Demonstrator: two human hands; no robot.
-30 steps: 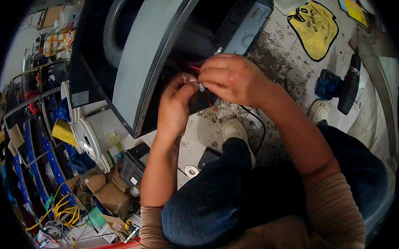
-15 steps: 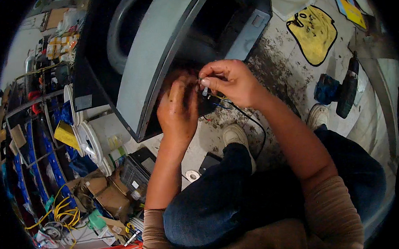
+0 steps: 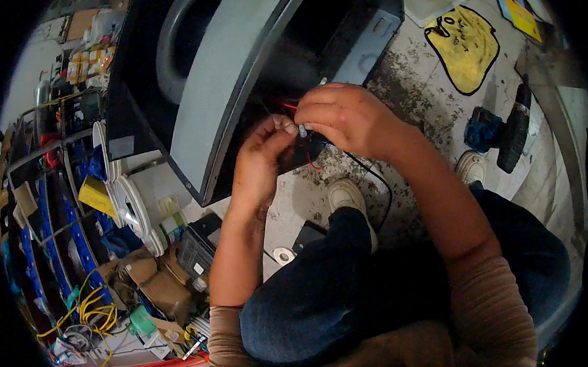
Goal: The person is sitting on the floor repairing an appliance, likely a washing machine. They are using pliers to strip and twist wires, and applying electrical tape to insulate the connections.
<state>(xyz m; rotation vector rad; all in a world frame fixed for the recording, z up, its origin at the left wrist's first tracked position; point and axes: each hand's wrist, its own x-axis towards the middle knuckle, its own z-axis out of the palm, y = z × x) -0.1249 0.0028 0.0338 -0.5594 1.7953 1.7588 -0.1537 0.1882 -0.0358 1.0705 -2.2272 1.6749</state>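
My left hand (image 3: 264,152) is inside the open edge of a grey and black metal housing (image 3: 213,83), thumb and fingers pinched together. What lies between those fingertips is too small to make out. Close against it, my right hand (image 3: 350,120) has its fingers curled round thin wires, and a small pale wire connector (image 3: 302,130) shows at its fingertips. A loose red wire (image 3: 314,162) dangles below the hands. From under my right hand a black cable (image 3: 379,177) curves down to the floor.
A cordless drill (image 3: 516,127) and a yellow cloth with a black edge (image 3: 464,51) lie to the right on the dirt-strewn floor. Left are white lids (image 3: 133,202), a black case (image 3: 196,251) and a rack of blue bins (image 3: 69,224). A white tape roll (image 3: 283,256) lies near my knee.
My left hand has turned, its thumb now showing against the fingertips. My right hand has rolled over, back upward, fingers curled. Red wires have come into sight beside and below the hands.
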